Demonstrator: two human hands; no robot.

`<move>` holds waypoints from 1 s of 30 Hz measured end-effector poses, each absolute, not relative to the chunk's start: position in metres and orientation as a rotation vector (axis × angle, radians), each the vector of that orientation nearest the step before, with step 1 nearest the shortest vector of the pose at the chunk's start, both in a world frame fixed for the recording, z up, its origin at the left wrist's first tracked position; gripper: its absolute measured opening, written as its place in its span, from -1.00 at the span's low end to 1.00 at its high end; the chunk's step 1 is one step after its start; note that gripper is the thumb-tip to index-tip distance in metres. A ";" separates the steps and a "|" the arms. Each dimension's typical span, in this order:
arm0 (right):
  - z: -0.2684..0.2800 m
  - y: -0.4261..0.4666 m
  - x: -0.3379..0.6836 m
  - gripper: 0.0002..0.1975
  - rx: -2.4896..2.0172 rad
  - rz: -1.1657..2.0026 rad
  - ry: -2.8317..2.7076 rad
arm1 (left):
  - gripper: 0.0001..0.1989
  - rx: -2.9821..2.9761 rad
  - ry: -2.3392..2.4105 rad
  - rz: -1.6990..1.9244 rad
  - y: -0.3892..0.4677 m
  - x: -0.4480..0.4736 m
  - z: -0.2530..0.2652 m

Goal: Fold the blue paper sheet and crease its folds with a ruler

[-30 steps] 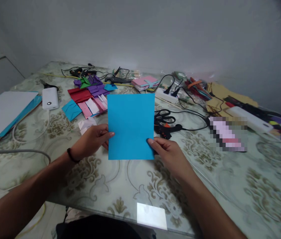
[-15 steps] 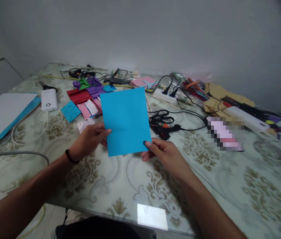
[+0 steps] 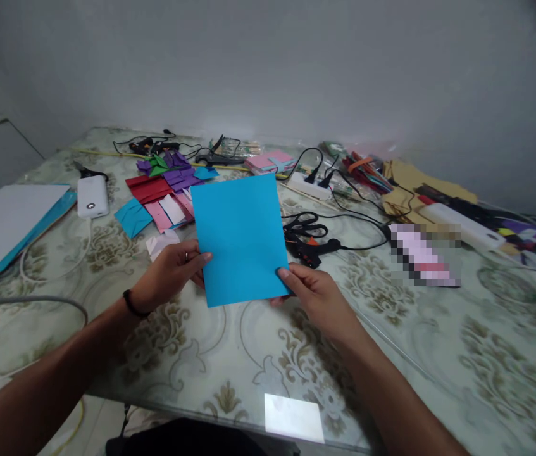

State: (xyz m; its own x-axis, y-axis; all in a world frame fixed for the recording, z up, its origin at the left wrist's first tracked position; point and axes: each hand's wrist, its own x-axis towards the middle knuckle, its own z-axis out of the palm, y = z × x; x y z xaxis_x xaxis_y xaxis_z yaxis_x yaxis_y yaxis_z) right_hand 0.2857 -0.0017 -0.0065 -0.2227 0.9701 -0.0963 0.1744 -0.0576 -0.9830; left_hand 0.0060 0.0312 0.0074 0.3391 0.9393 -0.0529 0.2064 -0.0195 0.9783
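Observation:
A plain blue sheet of paper (image 3: 243, 240) is held up above the table, facing me and slightly tilted. My left hand (image 3: 177, 266) pinches its left edge, thumb on the front and the other fingers behind. Near the lower right corner, my right hand (image 3: 310, 291) grips the sheet the same way; its fingertips are partly hidden behind the paper. Just right of the sheet lie black-handled scissors (image 3: 308, 225) and a black glue gun (image 3: 312, 250). Folded coloured papers (image 3: 151, 187), in red, purple, pink and blue, lie beyond my left hand.
A patterned table (image 3: 230, 354) lies beneath. On the left are a white power bank (image 3: 92, 196) with its cable and a stack of large sheets (image 3: 11, 221). A power strip (image 3: 309, 186) with black cords stands behind the sheet. A pixelated phone-like object (image 3: 422, 253) lies right.
The blue sheet sits slightly lower in view, still held by both hands. My right hand's fingers are more hidden behind it. The whole view has shifted a little.

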 end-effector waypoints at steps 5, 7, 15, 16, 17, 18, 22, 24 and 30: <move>-0.005 -0.002 0.285 -0.48 -1.299 1.367 -1.475 | -0.62 1.550 1.081 0.941 0.030 0.005 0.009; -0.006 -0.003 0.285 -0.50 -1.289 1.398 -1.461 | -0.63 1.580 1.096 0.959 0.030 0.005 0.010; -0.011 -0.002 0.288 -0.45 -1.345 1.189 -1.507 | -0.65 1.566 1.128 0.852 0.029 0.006 0.007; -0.011 -0.003 0.288 -0.46 -1.346 1.218 -1.496 | -0.65 1.578 1.131 0.843 0.029 0.006 0.007; -0.010 -0.003 0.288 -0.48 -1.344 1.255 -1.485 | -0.66 1.593 1.129 0.830 0.030 0.005 0.006; -0.010 -0.003 0.288 -0.49 -1.341 1.285 -1.476 | -0.66 1.608 1.123 0.816 0.030 0.005 0.006; -0.010 -0.002 0.288 -0.51 -1.355 1.254 -1.485 | -0.61 1.635 1.098 0.767 0.030 0.004 0.004; -0.011 -0.002 0.288 -0.48 -1.358 1.222 -1.498 | -0.64 1.596 1.095 0.826 0.029 0.005 0.005; -0.009 -0.004 0.286 -0.48 -1.325 1.303 -1.467 | -0.52 1.434 1.029 0.932 0.029 0.007 0.011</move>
State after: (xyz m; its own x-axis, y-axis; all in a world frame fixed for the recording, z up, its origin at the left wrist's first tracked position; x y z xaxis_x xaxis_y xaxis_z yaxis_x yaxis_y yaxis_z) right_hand 0.2858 -0.0044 -0.0090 -0.1779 0.9795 -0.0950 0.2104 -0.0564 -0.9760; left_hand 0.0071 0.0285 0.0108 0.3165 0.9486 0.0042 0.0974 -0.0369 0.9946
